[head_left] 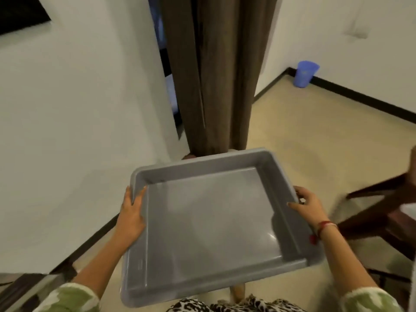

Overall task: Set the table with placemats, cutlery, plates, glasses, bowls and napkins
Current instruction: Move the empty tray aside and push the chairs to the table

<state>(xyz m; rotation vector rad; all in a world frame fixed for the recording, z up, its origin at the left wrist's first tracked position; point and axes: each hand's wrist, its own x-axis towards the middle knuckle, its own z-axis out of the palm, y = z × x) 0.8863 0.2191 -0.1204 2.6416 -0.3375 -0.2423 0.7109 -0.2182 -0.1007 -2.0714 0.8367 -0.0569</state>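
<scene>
One grey tray (202,221) is held above the floor, near-square, so its long axis is hard to tell. The left grip (132,212) clasps its left rim and the right grip (308,206) its right rim; the fingers underneath are hidden. One blurred chair (382,199) is cut off at right. One blue bin (305,74) stands in the floor's far corner.

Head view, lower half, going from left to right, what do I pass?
left hand → tray → right hand → dark wood furniture
</scene>
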